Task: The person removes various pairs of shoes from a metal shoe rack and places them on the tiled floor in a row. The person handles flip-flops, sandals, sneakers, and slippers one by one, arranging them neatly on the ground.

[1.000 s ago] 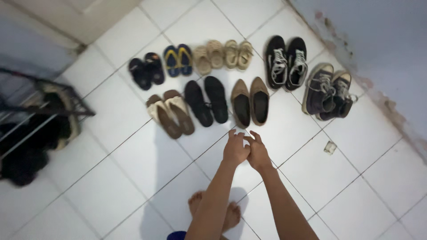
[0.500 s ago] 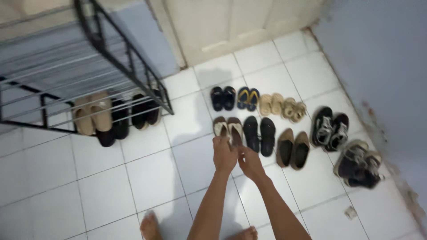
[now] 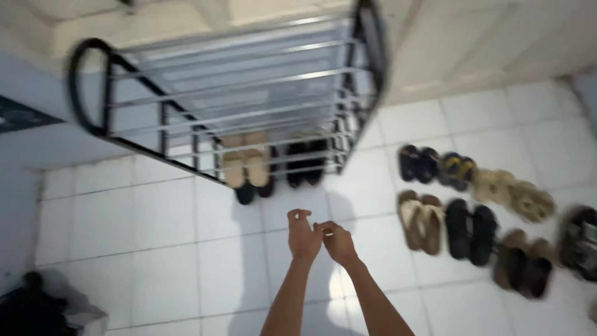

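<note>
Right, both hands empty: left hand (image 3: 303, 235) and right hand (image 3: 337, 242) touching, fingers loosely curled, hovering before the metal shoe rack (image 3: 236, 112); tan sandals (image 3: 421, 216) lie nearest on the floor.

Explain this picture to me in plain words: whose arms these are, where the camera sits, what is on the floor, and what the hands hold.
The camera is worn on a person's head and looks down, so the two bare arms rising from the bottom edge are that person's own. The left hand and right hand meet in front of the body, fingers loosely curled, and hold nothing. Below lies a white tiled floor. A black metal shoe rack with silver bars stands ahead, with beige sandals and dark shoes on its lowest shelf. To the right, pairs sit in rows, among them tan slide sandals and black slip-on shoes.
</note>
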